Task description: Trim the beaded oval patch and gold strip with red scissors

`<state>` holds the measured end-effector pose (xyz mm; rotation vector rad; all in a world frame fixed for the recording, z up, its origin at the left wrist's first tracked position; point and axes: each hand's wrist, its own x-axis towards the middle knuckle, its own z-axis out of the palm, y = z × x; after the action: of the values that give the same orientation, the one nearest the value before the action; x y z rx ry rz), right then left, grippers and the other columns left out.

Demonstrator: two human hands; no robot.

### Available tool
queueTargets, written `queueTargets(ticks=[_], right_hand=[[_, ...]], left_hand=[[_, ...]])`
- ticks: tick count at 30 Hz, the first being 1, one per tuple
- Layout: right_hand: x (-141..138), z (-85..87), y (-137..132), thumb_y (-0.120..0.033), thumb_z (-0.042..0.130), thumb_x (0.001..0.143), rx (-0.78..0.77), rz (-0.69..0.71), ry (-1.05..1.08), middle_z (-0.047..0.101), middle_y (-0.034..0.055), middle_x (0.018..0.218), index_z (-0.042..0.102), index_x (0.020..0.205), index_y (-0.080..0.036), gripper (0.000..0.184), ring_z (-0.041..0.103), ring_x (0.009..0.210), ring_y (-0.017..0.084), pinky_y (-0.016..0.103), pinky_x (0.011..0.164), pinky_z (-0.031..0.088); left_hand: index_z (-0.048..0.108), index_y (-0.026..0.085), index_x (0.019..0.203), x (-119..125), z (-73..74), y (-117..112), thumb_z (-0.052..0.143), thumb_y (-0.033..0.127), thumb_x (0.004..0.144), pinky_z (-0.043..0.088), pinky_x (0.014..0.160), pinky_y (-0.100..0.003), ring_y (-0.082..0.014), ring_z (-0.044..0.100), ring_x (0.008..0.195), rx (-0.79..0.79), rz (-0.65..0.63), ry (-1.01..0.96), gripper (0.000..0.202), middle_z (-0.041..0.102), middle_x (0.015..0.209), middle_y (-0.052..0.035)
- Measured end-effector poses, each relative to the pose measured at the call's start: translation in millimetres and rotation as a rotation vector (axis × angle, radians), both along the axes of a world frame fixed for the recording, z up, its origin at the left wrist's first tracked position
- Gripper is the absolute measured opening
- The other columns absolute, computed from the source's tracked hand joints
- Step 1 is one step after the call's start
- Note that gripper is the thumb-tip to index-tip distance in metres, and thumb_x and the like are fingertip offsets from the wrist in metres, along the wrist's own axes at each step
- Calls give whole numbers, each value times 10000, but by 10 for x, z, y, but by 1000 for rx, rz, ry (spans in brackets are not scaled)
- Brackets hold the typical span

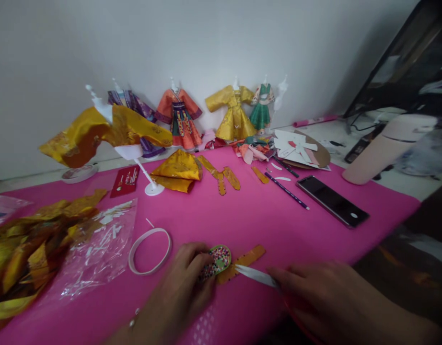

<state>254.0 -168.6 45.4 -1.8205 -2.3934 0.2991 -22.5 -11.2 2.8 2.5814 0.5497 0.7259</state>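
My left hand (187,278) is closed in a pinch on a small oval patterned paper piece (218,261) with green, pink and speckled print, at the near edge of the pink mat (242,215). An orange patterned paper strip (244,261) lies under and beside that piece. My right hand (314,292) is closed round a thin white pointed strip or tool (255,275), whose tip touches the orange strip. Both hands are blurred by motion.
A white tape loop (149,250) and a clear plastic bag of white bits (98,244) lie left, with gold paper scraps (23,249). A phone (332,200), purple pencil (286,190), pink cylinder (382,148) and small paper costumes on stands (235,112) sit further back.
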Motion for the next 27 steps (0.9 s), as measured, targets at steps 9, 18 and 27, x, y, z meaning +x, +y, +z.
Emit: queueTargets(ticks=[9, 18, 27], right_hand=[[-15, -29, 43, -102, 598, 825, 27, -55, 67, 820, 22, 891, 719, 1106, -223, 329, 761, 632, 187, 309, 523, 482], [-94, 25, 133, -173, 656, 812, 101, -169, 82, 825, 15, 863, 707, 1142, -214, 336, 779, 628, 234, 334, 482, 383], [-212, 118, 370, -259, 670, 820, 151, -110, 44, 796, 42, 786, 684, 1109, -211, 293, 700, 546, 225, 355, 420, 212]], left_hand=[[637, 294, 1267, -13, -85, 52, 585, 155, 1052, 674, 895, -364, -245, 758, 1077, 59, 52, -26, 262, 718, 1229, -71], [707, 301, 1157, -1, -211, 149, 678, 240, 991, 695, 836, -373, -267, 807, 985, 120, 163, -80, 180, 787, 1141, -48], [726, 272, 1227, -106, -374, 294, 655, 445, 1059, 726, 911, -448, -319, 817, 1051, -170, 174, -38, 251, 808, 1215, -122]])
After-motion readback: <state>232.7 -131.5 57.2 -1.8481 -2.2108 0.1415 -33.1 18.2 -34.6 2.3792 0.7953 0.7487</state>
